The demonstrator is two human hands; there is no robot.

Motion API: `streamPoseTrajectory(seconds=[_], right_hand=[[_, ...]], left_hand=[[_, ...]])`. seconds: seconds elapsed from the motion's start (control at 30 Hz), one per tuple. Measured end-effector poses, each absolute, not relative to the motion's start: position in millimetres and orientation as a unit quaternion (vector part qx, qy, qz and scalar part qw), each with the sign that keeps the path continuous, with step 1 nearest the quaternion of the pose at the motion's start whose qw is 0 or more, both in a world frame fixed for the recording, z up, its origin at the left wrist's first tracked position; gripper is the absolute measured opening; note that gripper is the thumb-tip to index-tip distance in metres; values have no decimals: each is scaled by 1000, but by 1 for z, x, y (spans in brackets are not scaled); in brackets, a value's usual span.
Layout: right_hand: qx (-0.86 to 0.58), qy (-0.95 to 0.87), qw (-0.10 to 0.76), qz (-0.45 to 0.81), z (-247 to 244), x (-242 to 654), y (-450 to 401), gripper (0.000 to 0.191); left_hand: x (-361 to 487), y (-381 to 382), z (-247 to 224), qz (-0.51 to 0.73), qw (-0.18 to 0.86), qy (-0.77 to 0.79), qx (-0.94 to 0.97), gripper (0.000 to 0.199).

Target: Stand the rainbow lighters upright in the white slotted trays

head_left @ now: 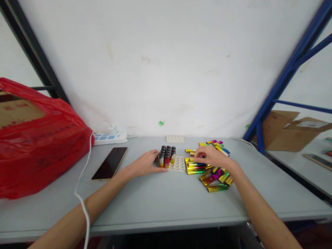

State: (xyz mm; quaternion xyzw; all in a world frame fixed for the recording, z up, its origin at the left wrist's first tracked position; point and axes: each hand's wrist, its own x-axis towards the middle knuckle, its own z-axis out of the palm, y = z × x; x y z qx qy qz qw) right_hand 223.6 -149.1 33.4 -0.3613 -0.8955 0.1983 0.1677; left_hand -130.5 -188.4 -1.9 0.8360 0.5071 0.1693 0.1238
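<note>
A white tray with rows of round sockets sits in the middle of the table. Several lighters with black tops stand upright in its left part; sockets on the right side show bare. My left hand is round the tray's left end, thumb along the front and fingers behind, gripping it. Over a loose pile of shiny lighters, gold, green and purple, my right hand is closed in a pinch. A small dark red bit shows at its fingertips, seemingly a lighter, mostly hidden by the fingers.
Another white socket tray lies by the wall. To the left are a phone, a power strip and a red plastic bag. A white cable crosses above my left forearm. Cardboard boxes stand beyond the blue frame.
</note>
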Motion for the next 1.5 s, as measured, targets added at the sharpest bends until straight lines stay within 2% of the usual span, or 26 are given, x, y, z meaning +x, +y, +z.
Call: streamPoseTrajectory(seconds=[0.23,0.37,0.5,0.6,0.7,0.87,1.0,1.13,1.33,1.5], right_hand=[[-379,-899,155,157,26,231,-140,24],[-387,-901,117,159,21,229,-137,18],[-395,-897,133,147,16,228,-135,12],[-390,-889,194,138,13,228,-132,13],[-403,-848,297,176,12,225,-129,21],[-412,-720,438,346,9,208,-130,46],[-380,-591,508,498,7,187,-136,55],[-352,-574,506,539,7,172,-144,57],[-327,-597,443,584,2,161,-153,55],[-376,-584,421,583,0,155,-155,67]], left_hand=[[-131,-188,-2,167,114,510,836,66],[-131,-189,-1,168,118,515,832,64],[-131,-189,-1,164,117,513,834,63],[-131,-189,0,155,119,515,834,61],[-131,-189,-1,159,118,511,836,59],[-133,-188,-2,158,115,508,839,59],[-134,-187,-3,161,114,507,839,62],[-134,-186,-6,169,122,506,837,61],[-134,-185,-6,159,123,508,838,59],[-133,-187,-3,168,126,502,839,56]])
